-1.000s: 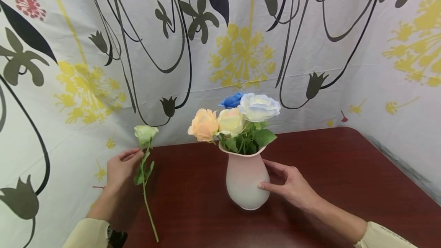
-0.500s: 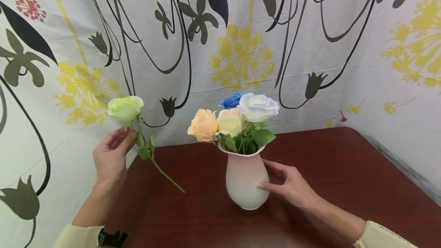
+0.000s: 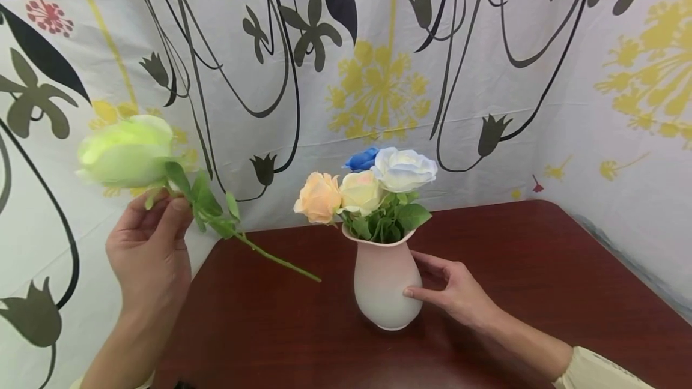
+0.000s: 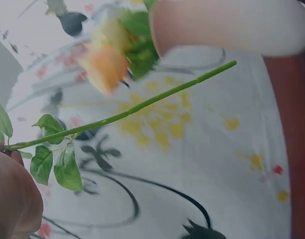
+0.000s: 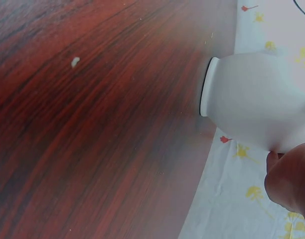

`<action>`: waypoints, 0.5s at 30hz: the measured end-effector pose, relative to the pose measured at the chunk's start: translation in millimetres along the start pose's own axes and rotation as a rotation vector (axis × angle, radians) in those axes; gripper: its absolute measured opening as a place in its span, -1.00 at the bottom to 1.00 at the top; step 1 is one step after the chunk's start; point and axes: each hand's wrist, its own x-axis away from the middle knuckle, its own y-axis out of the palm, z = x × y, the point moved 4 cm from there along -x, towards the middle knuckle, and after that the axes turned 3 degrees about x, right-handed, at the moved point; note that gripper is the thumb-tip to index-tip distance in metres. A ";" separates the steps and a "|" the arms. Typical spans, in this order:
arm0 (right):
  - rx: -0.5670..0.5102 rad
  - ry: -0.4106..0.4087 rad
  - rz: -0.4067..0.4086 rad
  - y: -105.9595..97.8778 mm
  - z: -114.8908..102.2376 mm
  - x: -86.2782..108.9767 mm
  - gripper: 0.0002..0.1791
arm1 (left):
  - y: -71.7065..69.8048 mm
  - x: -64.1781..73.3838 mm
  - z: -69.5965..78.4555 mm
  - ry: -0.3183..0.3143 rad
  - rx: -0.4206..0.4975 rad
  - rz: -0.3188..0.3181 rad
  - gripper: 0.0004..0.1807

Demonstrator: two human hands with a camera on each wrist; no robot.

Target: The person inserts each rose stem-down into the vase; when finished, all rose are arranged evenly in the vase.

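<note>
My left hand (image 3: 154, 242) pinches a pale green rose (image 3: 127, 152) just under its bloom, raised above the table's left side. Its leafy stem slants down to the right, the cut end pointing toward the vase; the left wrist view shows the bare green stem (image 4: 130, 110) at full length. A pink-to-white vase (image 3: 385, 287) stands upright on the table. In it are a peach rose (image 3: 319, 198), a cream rose (image 3: 362, 191), a white-blue rose (image 3: 405, 170) and a blue rose (image 3: 361, 159). My right hand (image 3: 459, 293) holds the vase's right side, thumb in front, fingers partly hidden behind.
The dark red wooden table (image 3: 270, 329) carries the vase. Behind it and along both sides hangs a white cloth (image 3: 227, 77) printed with flowers and vines, close to the table's far edge. A small pale speck (image 5: 75, 61) lies on the tabletop.
My left hand has lifted the green rose from the table's left edge, up and closer to the camera. Its stem has swung from near vertical to slanting right. Right hand and vase stay put.
</note>
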 end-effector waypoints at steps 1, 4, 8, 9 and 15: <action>0.002 0.000 0.001 0.1 0.0 0.0 -0.16 | 4.8 3.2 3.5 0.009 0.038 -0.013 -0.75; 0.006 -0.007 0.000 0.2 -0.1 0.3 -0.17 | 18.7 11.6 13.3 0.042 0.132 -0.052 -0.72; 0.006 -0.002 -0.002 -0.3 -0.2 0.7 -0.16 | 36.7 19.7 22.4 0.099 0.189 -0.085 -0.71; 0.004 -0.001 -0.002 -0.4 -0.5 0.8 -0.16 | 40.8 21.2 24.2 0.109 0.220 -0.086 -0.70; -0.013 -0.011 -0.001 0.3 -1.0 1.0 -0.17 | 59.5 25.8 30.6 0.201 0.288 -0.100 -0.72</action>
